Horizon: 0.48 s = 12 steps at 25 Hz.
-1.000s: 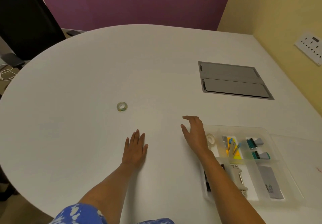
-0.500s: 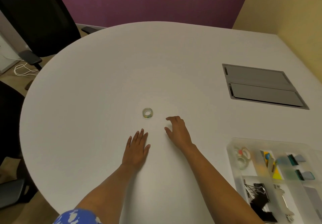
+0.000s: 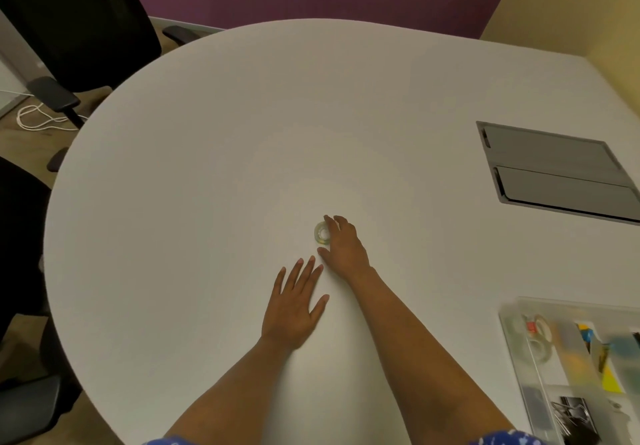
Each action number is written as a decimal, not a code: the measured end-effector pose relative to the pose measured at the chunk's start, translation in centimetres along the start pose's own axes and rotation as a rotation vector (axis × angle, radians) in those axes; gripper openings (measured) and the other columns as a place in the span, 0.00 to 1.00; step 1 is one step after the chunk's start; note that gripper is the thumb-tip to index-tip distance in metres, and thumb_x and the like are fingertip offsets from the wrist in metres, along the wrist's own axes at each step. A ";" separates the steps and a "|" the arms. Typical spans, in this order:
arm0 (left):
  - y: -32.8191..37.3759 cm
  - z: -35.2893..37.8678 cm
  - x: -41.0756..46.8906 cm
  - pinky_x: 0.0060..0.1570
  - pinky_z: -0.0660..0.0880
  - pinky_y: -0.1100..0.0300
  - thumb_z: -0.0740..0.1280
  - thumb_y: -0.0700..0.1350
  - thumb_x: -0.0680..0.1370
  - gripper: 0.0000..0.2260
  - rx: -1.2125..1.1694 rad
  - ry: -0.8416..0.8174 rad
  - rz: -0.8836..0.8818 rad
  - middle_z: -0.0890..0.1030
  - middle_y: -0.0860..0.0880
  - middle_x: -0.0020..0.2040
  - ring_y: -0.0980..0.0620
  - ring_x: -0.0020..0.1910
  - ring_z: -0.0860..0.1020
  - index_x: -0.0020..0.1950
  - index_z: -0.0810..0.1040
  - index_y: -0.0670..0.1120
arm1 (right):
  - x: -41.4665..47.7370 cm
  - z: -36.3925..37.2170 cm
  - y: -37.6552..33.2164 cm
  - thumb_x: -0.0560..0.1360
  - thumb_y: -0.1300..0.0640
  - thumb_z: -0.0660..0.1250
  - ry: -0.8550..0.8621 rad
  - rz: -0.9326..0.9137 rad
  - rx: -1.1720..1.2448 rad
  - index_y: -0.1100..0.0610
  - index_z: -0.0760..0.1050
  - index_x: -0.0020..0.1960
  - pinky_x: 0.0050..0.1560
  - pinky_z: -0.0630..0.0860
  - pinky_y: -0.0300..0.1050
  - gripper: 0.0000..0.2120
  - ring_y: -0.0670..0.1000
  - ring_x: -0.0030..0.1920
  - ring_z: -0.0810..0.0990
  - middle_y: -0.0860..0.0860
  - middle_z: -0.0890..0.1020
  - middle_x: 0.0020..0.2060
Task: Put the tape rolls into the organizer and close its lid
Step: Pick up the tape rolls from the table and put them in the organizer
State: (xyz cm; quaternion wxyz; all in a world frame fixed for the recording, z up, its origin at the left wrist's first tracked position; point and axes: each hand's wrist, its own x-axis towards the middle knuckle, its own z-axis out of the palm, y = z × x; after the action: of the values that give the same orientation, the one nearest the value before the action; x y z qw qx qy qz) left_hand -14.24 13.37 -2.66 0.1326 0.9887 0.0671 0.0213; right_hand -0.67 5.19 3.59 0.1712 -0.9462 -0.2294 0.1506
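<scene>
A small clear tape roll (image 3: 321,233) lies flat on the white table (image 3: 207,202). My right hand (image 3: 344,247) reaches over it, fingers spread and touching its right side, not closed around it. My left hand (image 3: 296,306) rests flat on the table, palm down, just below. The clear plastic organizer (image 3: 512,347) sits at the lower right, its lid not seen. Its near left compartment holds tape rolls (image 3: 536,337); other compartments hold black binder clips (image 3: 571,410) and coloured items.
A grey cable hatch (image 3: 554,174) is set into the table at the right. Black office chairs (image 3: 69,22) stand past the table's left edge, with a white cord (image 3: 38,119) on the floor. A yellow wall is close on the right.
My right hand has moved left from the organizer to the loose tape roll and now touches it. The view has swung left. My left hand has stayed flat on the table.
</scene>
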 end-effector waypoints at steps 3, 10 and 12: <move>0.0 0.1 0.1 0.75 0.41 0.54 0.53 0.59 0.80 0.27 -0.015 -0.021 -0.011 0.61 0.51 0.77 0.52 0.76 0.53 0.77 0.59 0.50 | 0.9 0.4 -0.3 0.78 0.55 0.63 -0.019 -0.021 -0.058 0.52 0.55 0.76 0.68 0.68 0.53 0.29 0.56 0.75 0.58 0.55 0.58 0.76; 0.0 0.1 0.1 0.75 0.41 0.54 0.52 0.59 0.80 0.26 -0.021 -0.025 -0.010 0.62 0.51 0.77 0.52 0.76 0.53 0.76 0.59 0.50 | 0.7 0.1 -0.4 0.76 0.59 0.64 0.062 -0.016 0.035 0.54 0.68 0.70 0.59 0.75 0.50 0.22 0.55 0.67 0.68 0.55 0.70 0.67; 0.1 0.0 0.1 0.74 0.39 0.55 0.51 0.59 0.80 0.26 -0.019 -0.023 -0.014 0.59 0.51 0.78 0.52 0.76 0.51 0.77 0.59 0.50 | 0.1 -0.3 -0.1 0.75 0.59 0.66 0.090 -0.018 0.060 0.54 0.69 0.69 0.58 0.75 0.50 0.22 0.55 0.67 0.68 0.54 0.70 0.67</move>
State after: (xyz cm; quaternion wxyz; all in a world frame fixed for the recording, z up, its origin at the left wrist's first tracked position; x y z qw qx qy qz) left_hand -14.16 13.28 -2.60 0.1429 0.9871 0.0722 0.0096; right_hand -0.53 5.19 3.92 0.2108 -0.9445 -0.2253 0.1130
